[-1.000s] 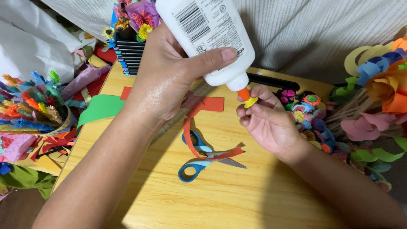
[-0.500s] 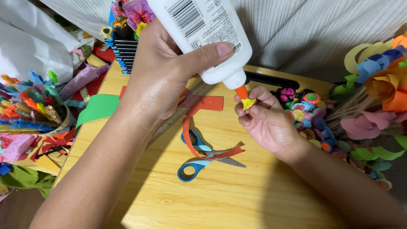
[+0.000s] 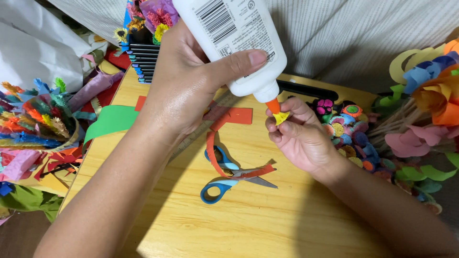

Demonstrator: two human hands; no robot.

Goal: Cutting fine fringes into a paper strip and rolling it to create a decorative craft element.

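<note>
- Your left hand (image 3: 191,91) is gripping the glue bottle (image 3: 229,43) tight, thumb across its front, tipping it nozzle-down to the right.
- The bottle's long axis is slanting from upper left down to its orange tip (image 3: 272,105), which is touching the yellow paper piece (image 3: 281,117).
- Your right hand (image 3: 301,138) is pinching that piece between its fingertips, just right of and below the tip.
- The scissors (image 3: 229,179) are lying on the worktop (image 3: 248,224), below the tip, apart from both hands.

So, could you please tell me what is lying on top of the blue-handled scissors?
A curled orange-red paper strip lies across the scissors, covering part of the blades near the pivot. Both handle loops show; under them is the wooden board.
</note>
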